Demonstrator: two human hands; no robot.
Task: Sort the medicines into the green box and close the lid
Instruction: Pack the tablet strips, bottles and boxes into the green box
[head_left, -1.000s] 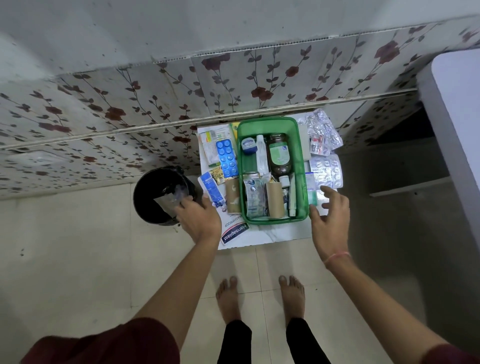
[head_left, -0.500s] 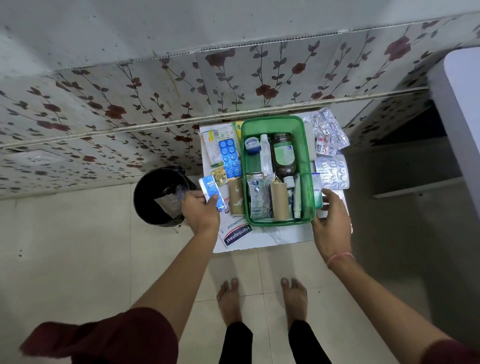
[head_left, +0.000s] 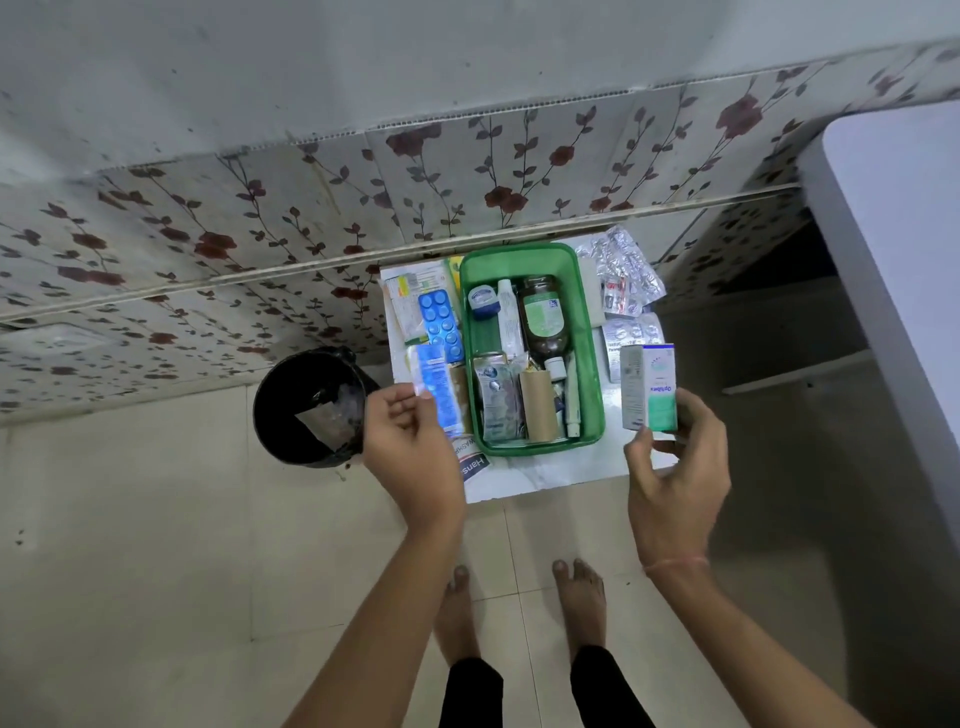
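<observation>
Box: green rectangular plastic box, lid off, on a small white table against the floral-tiled wall.
Contents: brown glass bottle with green label, white bottle, round blue-lidded jar, cardboard tube, sachets.
Left hand: fingers pinching a blue-and-white carton, left of the box; print unreadable.
Right hand: thumb and fingers clamping a white-and-green carton, right of the box; lettering blurred.
Readable: "Hans" on a white pack, near-left.
Far right: silver foil blister strips.
Floor, left: black round bin.
</observation>
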